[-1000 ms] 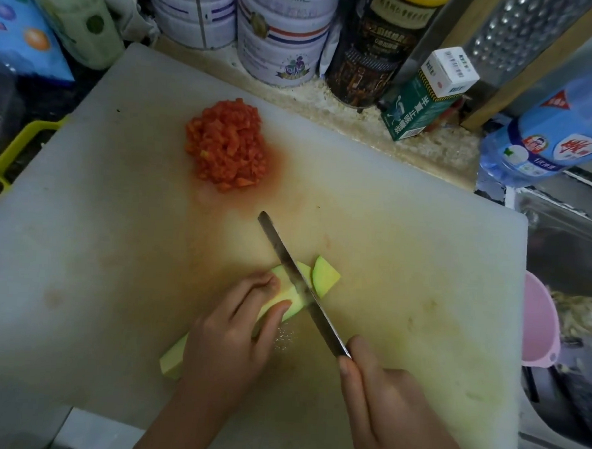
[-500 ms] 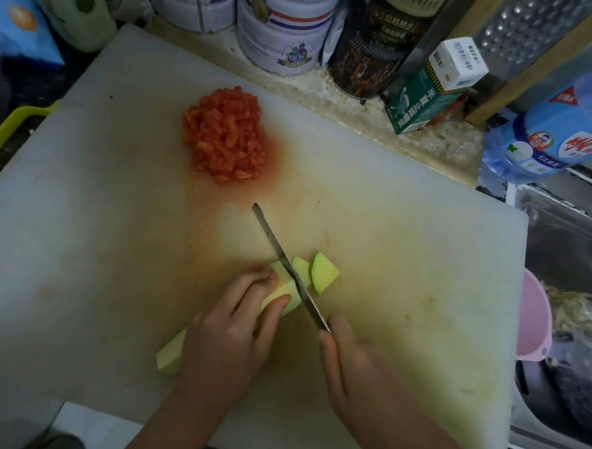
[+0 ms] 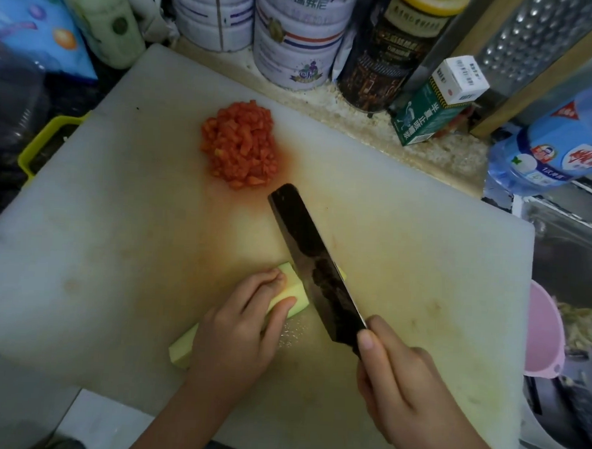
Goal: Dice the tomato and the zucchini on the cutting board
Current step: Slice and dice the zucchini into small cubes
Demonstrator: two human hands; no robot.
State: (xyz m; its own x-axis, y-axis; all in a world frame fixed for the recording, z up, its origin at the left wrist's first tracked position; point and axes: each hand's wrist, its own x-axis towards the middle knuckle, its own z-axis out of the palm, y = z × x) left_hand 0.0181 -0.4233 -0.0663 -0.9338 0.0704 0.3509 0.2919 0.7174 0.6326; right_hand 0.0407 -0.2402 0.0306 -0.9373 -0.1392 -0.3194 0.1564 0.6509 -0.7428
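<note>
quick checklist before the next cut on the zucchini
1. Left hand holds the zucchini on the cutting board: ok.
2. Left fingertips apart from the knife blade: ok, though close.
3. Right hand wrapped round the knife handle: ok.
4. Diced tomato outside the blade's path: ok, heaped farther back.
5. Where the cut slices lie: cannot tell, the blade hides them.

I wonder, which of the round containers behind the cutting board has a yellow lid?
The dark jar, standing right of the two white tins and left of the green box; it alone is dark-bodied with a yellow lid.
</note>
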